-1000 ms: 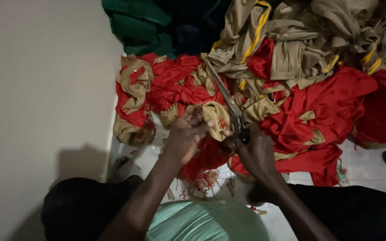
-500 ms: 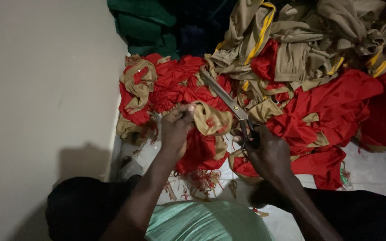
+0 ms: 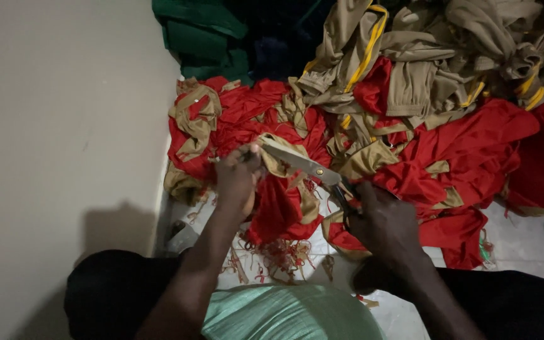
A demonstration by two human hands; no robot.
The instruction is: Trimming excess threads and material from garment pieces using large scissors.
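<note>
My left hand grips a piece of red and tan cloth and holds it up off the floor. My right hand is closed around the black handles of a pair of large scissors. The steel blades point up and left, and their tips lie on the tan edge of the held cloth, close to my left fingers. Red threads and cut scraps lie on the white floor under the cloth.
A heap of red and tan garments fills the floor ahead and to the right. Tan clothes with yellow trim pile at the back, green fabric at the back left. A pale wall runs along the left. My dark trousers and green shirt are at the bottom.
The scissors have swung left and lower, so the blades now lie across the cloth by my left hand. My left hand has lifted the piece a little further left.
</note>
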